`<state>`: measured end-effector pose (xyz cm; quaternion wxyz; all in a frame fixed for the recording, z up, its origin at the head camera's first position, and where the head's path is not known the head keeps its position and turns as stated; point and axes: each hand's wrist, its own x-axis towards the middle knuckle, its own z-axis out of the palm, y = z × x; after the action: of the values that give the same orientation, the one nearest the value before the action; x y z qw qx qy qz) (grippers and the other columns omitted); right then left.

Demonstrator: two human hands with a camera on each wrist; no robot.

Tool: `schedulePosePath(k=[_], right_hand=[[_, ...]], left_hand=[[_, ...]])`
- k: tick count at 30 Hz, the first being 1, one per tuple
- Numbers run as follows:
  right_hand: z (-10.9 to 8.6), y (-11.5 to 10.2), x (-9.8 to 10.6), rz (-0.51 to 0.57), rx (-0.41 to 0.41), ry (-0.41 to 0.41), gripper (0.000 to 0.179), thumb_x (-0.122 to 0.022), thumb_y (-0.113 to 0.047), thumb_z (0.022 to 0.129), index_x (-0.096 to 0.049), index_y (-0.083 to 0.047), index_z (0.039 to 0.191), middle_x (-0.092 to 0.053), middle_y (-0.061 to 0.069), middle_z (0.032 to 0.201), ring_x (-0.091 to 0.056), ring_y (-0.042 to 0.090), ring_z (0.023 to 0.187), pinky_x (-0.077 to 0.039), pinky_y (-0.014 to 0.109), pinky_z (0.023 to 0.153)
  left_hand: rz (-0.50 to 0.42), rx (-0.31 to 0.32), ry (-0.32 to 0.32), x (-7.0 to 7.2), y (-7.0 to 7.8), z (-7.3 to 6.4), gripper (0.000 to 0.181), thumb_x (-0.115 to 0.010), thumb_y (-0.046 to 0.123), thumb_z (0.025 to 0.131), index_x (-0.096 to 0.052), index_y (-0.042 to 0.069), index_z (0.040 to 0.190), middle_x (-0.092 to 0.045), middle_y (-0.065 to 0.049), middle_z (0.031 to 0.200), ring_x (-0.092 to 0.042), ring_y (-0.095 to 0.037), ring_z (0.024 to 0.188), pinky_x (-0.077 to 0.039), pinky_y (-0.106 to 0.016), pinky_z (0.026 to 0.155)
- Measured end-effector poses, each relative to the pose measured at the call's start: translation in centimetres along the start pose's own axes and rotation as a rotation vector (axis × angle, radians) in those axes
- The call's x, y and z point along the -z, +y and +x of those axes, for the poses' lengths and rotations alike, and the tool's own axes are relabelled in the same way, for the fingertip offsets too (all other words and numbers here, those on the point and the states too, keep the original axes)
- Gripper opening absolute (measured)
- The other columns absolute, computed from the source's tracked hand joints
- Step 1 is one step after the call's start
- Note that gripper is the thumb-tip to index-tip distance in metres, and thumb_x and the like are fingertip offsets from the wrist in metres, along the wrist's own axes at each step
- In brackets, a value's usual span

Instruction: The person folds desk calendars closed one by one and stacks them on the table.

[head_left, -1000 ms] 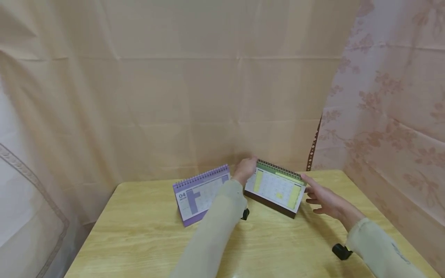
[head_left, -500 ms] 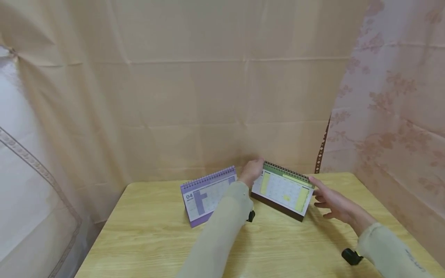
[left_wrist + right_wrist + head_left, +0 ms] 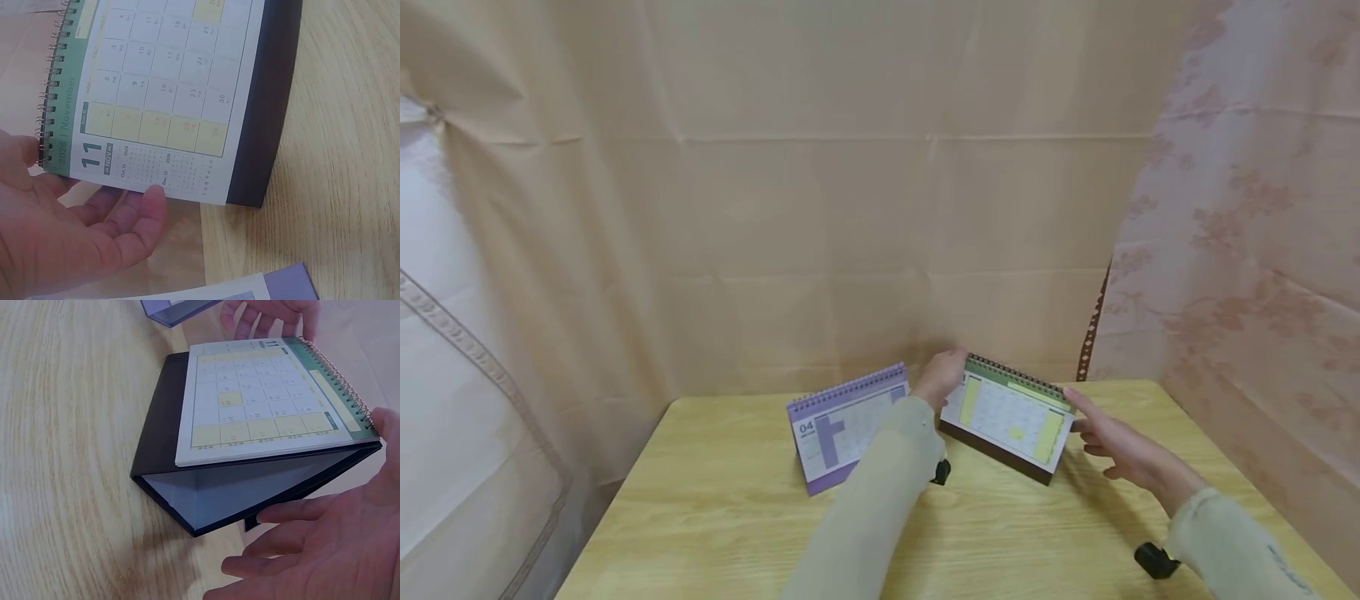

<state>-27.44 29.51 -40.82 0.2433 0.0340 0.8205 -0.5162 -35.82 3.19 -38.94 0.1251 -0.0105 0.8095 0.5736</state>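
A green-topped desk calendar [image 3: 1003, 417] on a dark brown stand is tilted back on the table; its page reads November in the left wrist view. At its left end is my left hand [image 3: 940, 377], thumb by the spiral corner and loosely bent fingers [image 3: 140, 219] along the side edge. My right hand [image 3: 1116, 446] is at the other end, its thumb touching the spiral corner. The other right fingers [image 3: 290, 512] stretch beside the stand's back panel. A purple desk calendar [image 3: 842, 429] marked 04 stands to the left, partly hidden by my left sleeve.
Both calendars stand near the back edge of a light wooden table [image 3: 715, 492]. A beige curtain [image 3: 805, 233] hangs right behind it. On the right is a pink floral curtain [image 3: 1262, 275], and pale cloth [image 3: 467, 433] hangs at left.
The head view has shifted, so everything sits slightly farther right than a second ago. Both hands stay at the ends of the green-topped calendar; neither calendar visibly moves on the table.
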Motion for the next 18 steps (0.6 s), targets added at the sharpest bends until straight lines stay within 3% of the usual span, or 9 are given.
schedulePosePath(k=[5, 18], right_hand=[[-0.06, -0.29, 0.13, 0.014, 0.013, 0.002, 0.11, -0.019, -0.077, 0.097, -0.001, 0.015, 0.155, 0.004, 0.04, 0.159, 0.003, 0.063, 0.142, -0.012, 0.081, 0.105], [-0.02, -0.29, 0.2, 0.056, 0.031, -0.011, 0.107, -0.022, -0.075, 0.098, 0.0, 0.011, 0.157, 0.006, 0.039, 0.16, 0.003, 0.063, 0.142, -0.01, 0.082, 0.105]], left_hand=[[0.018, -0.022, 0.001, -0.13, 0.06, 0.22, 0.061, -0.032, 0.055, 0.108, -0.045, 0.018, 0.154, -0.045, -0.009, 0.156, -0.045, -0.037, 0.137, -0.041, -0.063, 0.104], [0.024, -0.018, 0.002, -0.17, -0.2, 0.82, 0.062, -0.032, 0.058, 0.107, -0.045, 0.02, 0.154, -0.046, -0.009, 0.154, -0.048, -0.036, 0.134, -0.041, -0.063, 0.103]])
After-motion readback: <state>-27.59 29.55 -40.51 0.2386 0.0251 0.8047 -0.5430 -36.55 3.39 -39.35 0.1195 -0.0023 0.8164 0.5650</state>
